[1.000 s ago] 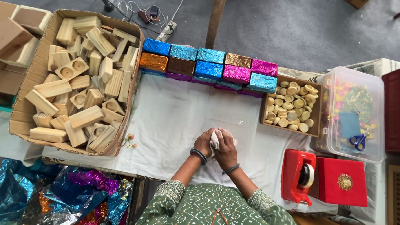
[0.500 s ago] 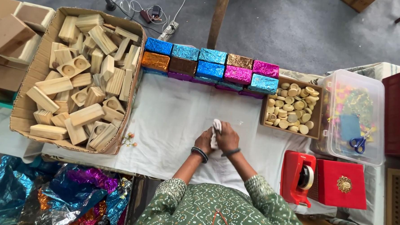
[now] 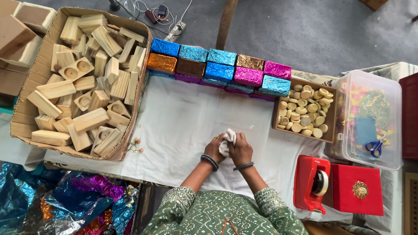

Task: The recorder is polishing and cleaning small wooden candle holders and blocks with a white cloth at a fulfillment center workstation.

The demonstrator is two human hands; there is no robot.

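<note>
Hands (image 3: 228, 149) clasping white cloth (image 3: 227, 140), foil-wrapped blocks (image 3: 219, 69) beyond

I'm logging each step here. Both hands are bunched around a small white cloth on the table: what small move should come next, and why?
Probably keep rubbing: the left hand and right hand clasp the white cloth together, hiding whatever it wraps.

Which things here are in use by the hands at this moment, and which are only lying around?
In use:
- left hand
- right hand
- white cloth, held between both hands

Lying about:
- box of wooden blocks
- foil-wrapped blocks
- tray of wooden discs
- red tape dispenser
- red box
- scissors
</note>
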